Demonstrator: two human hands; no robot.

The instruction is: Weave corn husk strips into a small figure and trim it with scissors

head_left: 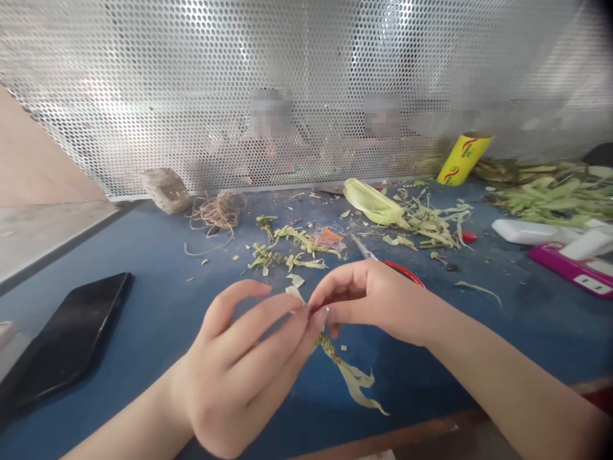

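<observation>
A small braided strip of pale green corn husk (330, 348) hangs from my fingertips, its loose ends trailing down to the right. My left hand (249, 370) pinches its upper part, fingers stretched long toward the tip. From the other side my right hand (383, 300) meets it, thumb and forefinger closed on the same strip. The exact pinch spot is hidden between the fingertips. Just behind my right hand lie red-handled scissors (405, 273), partly covered. Several short knotted husk pieces (287, 249) are scattered beyond my hands, beside a scrap of orange wrapper (328, 237).
A black phone (71, 332) lies at left. Farther back are a coil of brown twine (218, 214), a whole husk (373, 203), shredded husk strips (435, 220) and a yellow tube (463, 158). Purple and white items (572, 268) lie right. A perforated metal screen (306, 76) borders the blue table (158, 332).
</observation>
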